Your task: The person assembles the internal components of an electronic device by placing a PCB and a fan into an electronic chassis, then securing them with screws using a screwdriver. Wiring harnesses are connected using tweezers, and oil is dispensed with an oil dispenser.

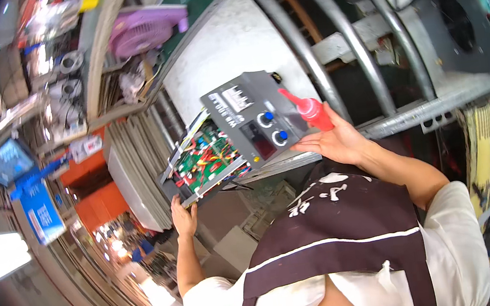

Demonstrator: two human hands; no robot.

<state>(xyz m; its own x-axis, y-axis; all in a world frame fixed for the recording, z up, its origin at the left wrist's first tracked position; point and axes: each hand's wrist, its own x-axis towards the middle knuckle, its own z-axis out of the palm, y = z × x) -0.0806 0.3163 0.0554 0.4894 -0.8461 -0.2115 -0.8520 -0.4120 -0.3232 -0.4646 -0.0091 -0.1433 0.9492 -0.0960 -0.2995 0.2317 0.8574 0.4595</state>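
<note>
An electronic device [247, 122] with a dark grey front panel, blue knobs and a small dark display lies at an angle over the near edge of a white board. Its casing is off, so a green circuit board [211, 155] with coloured wires shows behind the panel. My left hand [184, 216] grips the device's rear end, fingers on its edge. Held in my right hand [345, 144] is a red squeeze bottle [315, 115] with a pointed nozzle, aimed up and left. That hand's fingers also reach the panel's lower right corner.
Metal rollers [341, 37] run beyond the white board [232, 44]. A dark casing with a round opening [455, 20] stands at the far right. Stacked grey panels [140, 172] lean to the left. A purple fan [144, 31] stands at the far left, with a blue box [42, 208] below.
</note>
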